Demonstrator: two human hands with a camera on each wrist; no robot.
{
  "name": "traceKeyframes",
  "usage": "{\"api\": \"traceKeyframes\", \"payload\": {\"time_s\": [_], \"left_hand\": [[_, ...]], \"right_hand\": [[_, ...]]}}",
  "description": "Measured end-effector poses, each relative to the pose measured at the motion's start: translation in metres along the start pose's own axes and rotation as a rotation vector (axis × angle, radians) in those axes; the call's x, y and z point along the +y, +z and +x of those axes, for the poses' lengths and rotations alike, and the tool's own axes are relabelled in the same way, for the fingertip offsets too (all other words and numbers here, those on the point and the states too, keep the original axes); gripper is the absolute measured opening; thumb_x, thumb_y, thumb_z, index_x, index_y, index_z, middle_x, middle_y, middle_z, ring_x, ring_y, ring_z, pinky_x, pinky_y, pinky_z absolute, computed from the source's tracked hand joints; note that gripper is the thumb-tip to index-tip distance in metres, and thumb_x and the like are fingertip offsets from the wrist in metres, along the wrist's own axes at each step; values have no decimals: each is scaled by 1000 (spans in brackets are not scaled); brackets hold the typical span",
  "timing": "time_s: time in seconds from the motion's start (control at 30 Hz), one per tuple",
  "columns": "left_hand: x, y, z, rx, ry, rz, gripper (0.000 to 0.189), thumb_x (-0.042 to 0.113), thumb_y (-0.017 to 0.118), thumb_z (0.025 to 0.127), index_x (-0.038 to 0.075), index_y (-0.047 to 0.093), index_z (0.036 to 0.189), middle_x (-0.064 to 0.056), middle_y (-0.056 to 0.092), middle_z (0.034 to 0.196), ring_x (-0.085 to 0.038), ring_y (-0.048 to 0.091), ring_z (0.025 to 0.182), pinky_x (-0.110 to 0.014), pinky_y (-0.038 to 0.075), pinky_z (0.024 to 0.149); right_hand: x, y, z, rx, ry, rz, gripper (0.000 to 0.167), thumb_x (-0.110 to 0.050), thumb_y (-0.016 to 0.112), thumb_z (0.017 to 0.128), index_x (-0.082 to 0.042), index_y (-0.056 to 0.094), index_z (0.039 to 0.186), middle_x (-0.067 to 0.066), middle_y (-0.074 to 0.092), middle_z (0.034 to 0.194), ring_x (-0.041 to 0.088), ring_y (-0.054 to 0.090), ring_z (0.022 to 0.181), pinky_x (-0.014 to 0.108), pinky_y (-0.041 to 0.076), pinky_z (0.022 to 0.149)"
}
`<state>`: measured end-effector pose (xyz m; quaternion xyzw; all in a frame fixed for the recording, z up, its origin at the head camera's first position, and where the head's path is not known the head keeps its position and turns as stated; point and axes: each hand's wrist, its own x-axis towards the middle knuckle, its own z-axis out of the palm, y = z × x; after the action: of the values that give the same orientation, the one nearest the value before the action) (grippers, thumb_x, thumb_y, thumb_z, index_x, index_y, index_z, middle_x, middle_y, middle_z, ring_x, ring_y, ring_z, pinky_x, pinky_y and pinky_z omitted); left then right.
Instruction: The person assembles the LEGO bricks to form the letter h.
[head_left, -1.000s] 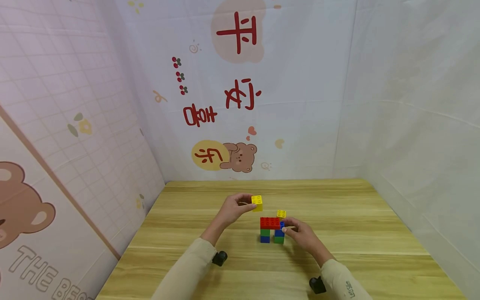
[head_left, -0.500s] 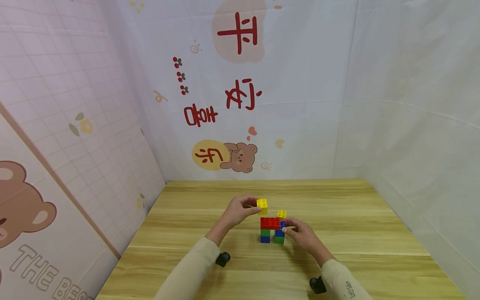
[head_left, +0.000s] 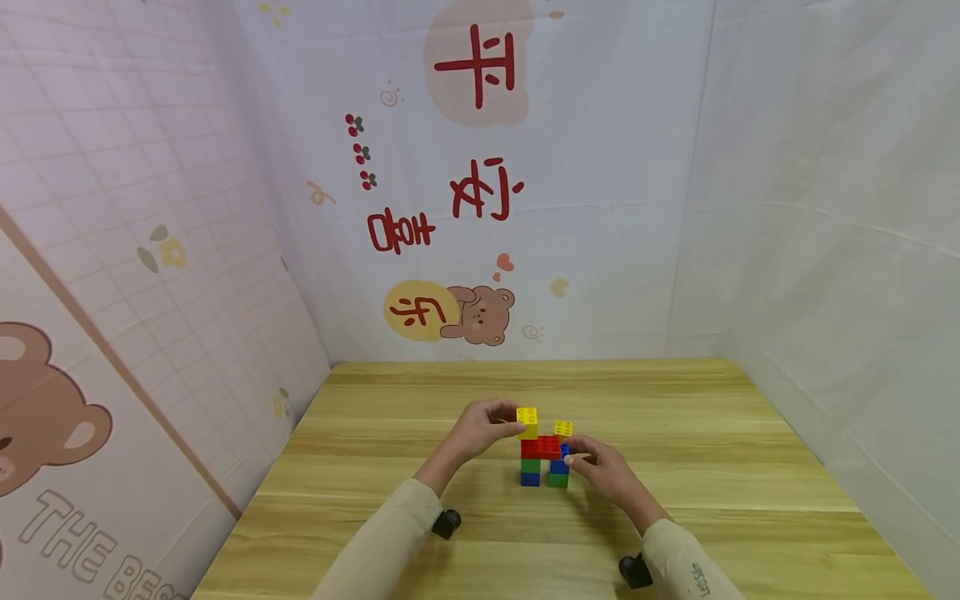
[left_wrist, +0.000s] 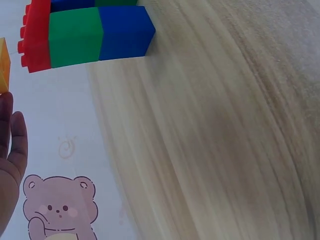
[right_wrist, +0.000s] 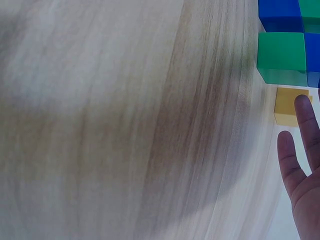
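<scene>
My left hand (head_left: 478, 431) pinches a yellow toy brick (head_left: 527, 423) over the left end of a red brick (head_left: 542, 448). In the left wrist view a small gap shows between the yellow brick (left_wrist: 4, 65) and the studs of the red brick (left_wrist: 36, 37). The red brick bridges two columns: a green brick (head_left: 531, 465) on a blue one (head_left: 530, 480) at left, and blue over a green brick (head_left: 558, 481) at right. At the right column's top, my right hand (head_left: 607, 473) holds a small blue brick (head_left: 566, 451) between thumb and fingertip.
Just behind the right column stands another yellow brick (head_left: 563, 427), close to the right fingers. The structure stands on a wooden table (head_left: 720, 467), with printed cloth walls (head_left: 600, 208) at the back and sides. Black wrist devices (head_left: 447, 523) sit under both forearms.
My left hand has moved right and down with the yellow brick, from left of the red brick to just over its left end. The right hand has stayed in place.
</scene>
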<state>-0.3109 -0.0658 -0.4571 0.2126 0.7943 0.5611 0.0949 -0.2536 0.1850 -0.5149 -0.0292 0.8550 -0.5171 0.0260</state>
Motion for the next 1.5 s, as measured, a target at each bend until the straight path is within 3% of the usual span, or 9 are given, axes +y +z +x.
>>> {"api": "traceKeyframes", "payload": {"time_s": [0.3,0.57,1.1,1.5], "left_hand": [[-8,3,-1,-25,10,26,27,29,75,91,17,72,114,3,69,103,-18,63,94,-35,54,86],[-11,4,-3,-54,-9,36,30,31,74,91,18,71,119,4,68,106,-24,62,99,-35,53,87],[-13,11,-7,-22,-5,22,28,31,73,92,18,71,116,3,68,105,-26,62,101,-37,52,88],[-14,17,-4,-7,23,63,26,31,72,93,18,71,115,5,67,104,-16,61,97,-36,52,88]], "right_hand": [[0,0,-1,-2,4,7,33,-22,64,98,-11,64,129,11,63,126,28,62,106,47,52,90],[-1,1,-2,2,7,6,33,-21,63,99,-10,63,130,12,63,126,29,62,107,48,52,90],[2,2,0,0,3,14,32,-20,63,99,-10,64,129,12,63,125,30,63,108,49,52,91],[4,0,1,-4,-8,24,31,-20,63,99,-11,64,128,11,64,124,29,63,106,49,52,91]]}}
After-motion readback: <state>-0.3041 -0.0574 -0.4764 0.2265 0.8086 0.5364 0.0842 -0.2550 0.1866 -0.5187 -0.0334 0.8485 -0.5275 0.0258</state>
